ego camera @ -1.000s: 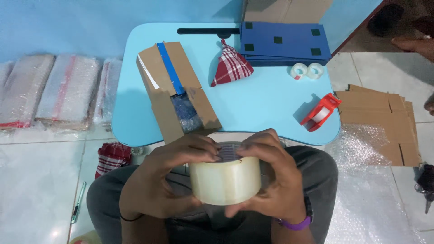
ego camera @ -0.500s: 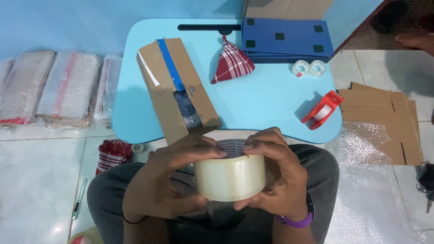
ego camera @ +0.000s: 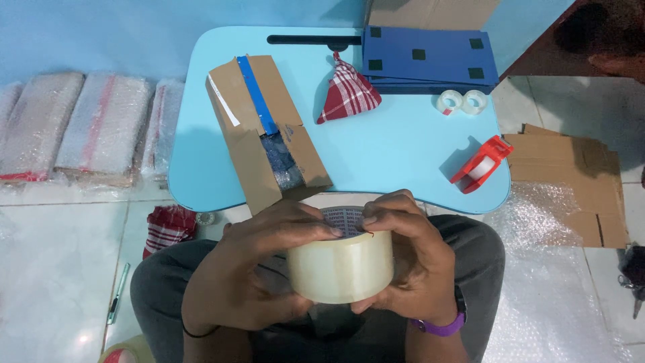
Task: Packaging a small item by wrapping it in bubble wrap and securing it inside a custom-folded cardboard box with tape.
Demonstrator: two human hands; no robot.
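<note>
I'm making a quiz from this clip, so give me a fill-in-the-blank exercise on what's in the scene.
1. Both hands, the left hand and the right hand, hold a wide roll of clear ____.
2. The red tape dispenser lies on the light ____ table.
3. The red-and-white checked cloth pouch lies beside the dark blue ____.
Missing words: tape; blue; boards
</note>
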